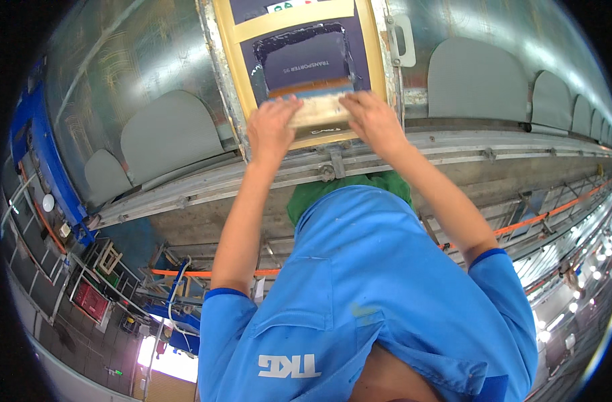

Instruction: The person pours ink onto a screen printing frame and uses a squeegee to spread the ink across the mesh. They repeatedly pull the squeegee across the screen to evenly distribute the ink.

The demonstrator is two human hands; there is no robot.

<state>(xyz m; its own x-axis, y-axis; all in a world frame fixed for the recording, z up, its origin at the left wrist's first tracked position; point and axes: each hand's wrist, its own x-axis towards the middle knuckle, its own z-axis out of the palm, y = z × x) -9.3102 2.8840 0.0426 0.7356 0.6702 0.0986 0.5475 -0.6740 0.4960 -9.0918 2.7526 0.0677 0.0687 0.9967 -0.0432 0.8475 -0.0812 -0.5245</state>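
A squeegee with a pale wooden handle (321, 111) and a brownish blade edge lies crosswise in a screen-printing frame (222, 63). My left hand (274, 126) grips its left end and my right hand (374, 122) its right end, fingers over the top. Both hands are closed on it, near the frame's close side. Beyond the blade shows the dark purple mesh (304, 53), with a band of dark wet-looking ink around a rectangle. Yellowish tape (294, 27) covers the mesh borders. The squeegee hides whatever lies beneath it.
Grey round-topped flat pieces (478, 80) lie in a row along the long shiny table (165, 53), on both sides of the frame. A white handle (406, 41) sticks out from the frame's right side. A metal rail (440, 142) with a clamp (329, 167) runs along the near edge.
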